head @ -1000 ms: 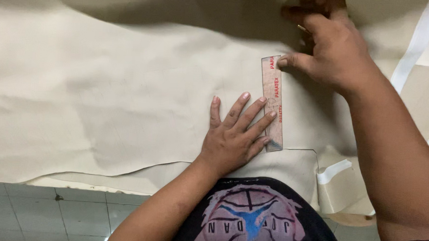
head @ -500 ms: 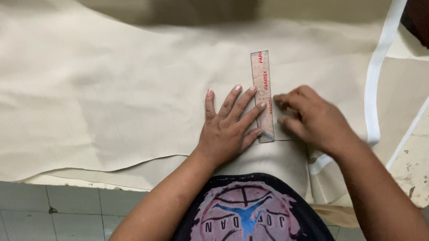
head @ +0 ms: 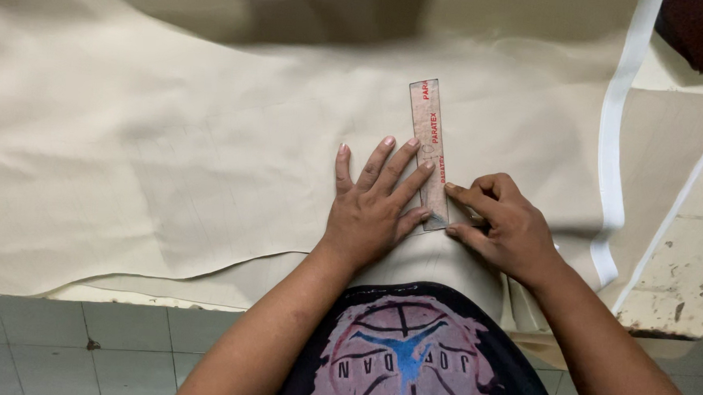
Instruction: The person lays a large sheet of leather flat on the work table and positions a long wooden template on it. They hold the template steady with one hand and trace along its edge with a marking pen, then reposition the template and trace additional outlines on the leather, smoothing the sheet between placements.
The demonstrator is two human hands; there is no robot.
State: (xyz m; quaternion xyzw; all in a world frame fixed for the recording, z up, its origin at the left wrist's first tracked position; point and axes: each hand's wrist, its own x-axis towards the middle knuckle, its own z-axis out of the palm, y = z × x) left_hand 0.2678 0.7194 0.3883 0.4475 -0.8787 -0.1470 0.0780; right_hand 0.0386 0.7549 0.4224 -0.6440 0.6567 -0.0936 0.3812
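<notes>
Head view: left hand (head: 371, 210) flat on clear ruler (head: 430, 150); right hand (head: 500, 224) pinched beside it; beige cloth (head: 171, 158) covers table

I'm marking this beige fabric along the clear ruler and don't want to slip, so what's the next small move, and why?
Probably draw the right hand away from you along the ruler edge. Its fingertips sit pinched at the ruler's near right corner, though what they hold is too small to tell. The left hand lies flat, fingers pinning the ruler on the fabric, so it looks steady enough.

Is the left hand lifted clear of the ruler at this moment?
No, the left hand lies flat on the cloth with its fingers pressing the ruler.
</notes>
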